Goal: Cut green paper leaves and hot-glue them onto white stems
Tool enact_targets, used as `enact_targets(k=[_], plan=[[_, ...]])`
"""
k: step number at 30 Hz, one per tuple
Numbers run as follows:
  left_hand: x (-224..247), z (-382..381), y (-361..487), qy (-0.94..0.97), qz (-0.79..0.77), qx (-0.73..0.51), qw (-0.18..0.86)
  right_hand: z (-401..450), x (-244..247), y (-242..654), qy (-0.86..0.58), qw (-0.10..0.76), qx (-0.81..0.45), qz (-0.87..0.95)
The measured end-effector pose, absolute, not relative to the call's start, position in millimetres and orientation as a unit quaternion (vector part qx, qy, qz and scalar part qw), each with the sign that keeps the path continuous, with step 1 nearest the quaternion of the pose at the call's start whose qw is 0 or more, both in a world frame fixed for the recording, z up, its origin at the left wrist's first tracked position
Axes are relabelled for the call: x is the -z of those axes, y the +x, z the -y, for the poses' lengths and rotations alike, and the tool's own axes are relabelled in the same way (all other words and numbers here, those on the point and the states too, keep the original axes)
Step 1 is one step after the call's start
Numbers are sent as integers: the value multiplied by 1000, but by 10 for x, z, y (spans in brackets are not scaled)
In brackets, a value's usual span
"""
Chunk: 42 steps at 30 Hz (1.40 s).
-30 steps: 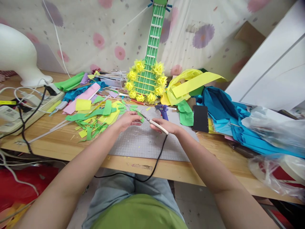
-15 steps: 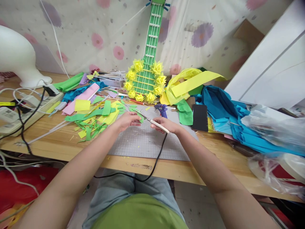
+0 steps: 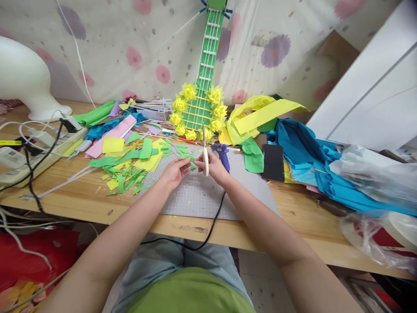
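My left hand (image 3: 176,172) is closed, its fingertips pinching a small green paper piece (image 3: 193,165) above the mat. White-handled scissors (image 3: 205,161) are in my right hand (image 3: 215,168), their blades pointing up and away from me. The right fingertips meet the green piece too, close to the left ones. Cut green paper leaves (image 3: 183,151) lie just beyond my left hand. Beside my right hand rests a purple glue gun (image 3: 223,154). A green paper guitar (image 3: 203,93) ringed with yellow paper flowers leans against the wall behind.
A grey cutting mat (image 3: 195,200) lies under my hands, crossed by a black cable (image 3: 215,219). Green and yellow scraps (image 3: 128,176) are heaped left. A phone (image 3: 273,162), blue paper (image 3: 299,143) and plastic-wrapped items lie right. A power strip (image 3: 42,152) sits far left.
My hands have come together. The scissors have swung from pointing left to pointing away from me, and the right fingertips now reach the green paper piece.
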<state>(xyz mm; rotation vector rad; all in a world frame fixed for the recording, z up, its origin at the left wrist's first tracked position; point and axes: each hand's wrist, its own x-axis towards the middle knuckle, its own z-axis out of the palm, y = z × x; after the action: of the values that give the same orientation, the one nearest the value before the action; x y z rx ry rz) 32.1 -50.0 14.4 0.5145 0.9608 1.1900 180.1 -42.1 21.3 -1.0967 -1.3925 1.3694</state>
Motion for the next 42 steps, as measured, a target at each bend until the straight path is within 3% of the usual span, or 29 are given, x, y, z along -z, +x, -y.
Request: enact_targets(k=[10,17,24,28,33,37,42], plan=[[-234,569,241,286,-440,-477,705,316,-163,1657,-469,460,-516,551],[-200,548,191,363,-484,-474,640,314,-171,1768,-467,385,-529,595],[-198,539,160,311,-478,-508,645,425,-226,2102,-544,299,-357,698],[-172,540,244,349,-485,-533,599,491,-282,2008,-510,361,-506,594],[-187,593,231,608,-460,-533,368,456,-308,1826,-421,386,-703,425],[-240,614,122,708,-416,-488,295,425,-310,1780,-412,383,-717,411],[-207,559,111,663,-441,-499,342,406,-313,1752,-437,425,-643,465]])
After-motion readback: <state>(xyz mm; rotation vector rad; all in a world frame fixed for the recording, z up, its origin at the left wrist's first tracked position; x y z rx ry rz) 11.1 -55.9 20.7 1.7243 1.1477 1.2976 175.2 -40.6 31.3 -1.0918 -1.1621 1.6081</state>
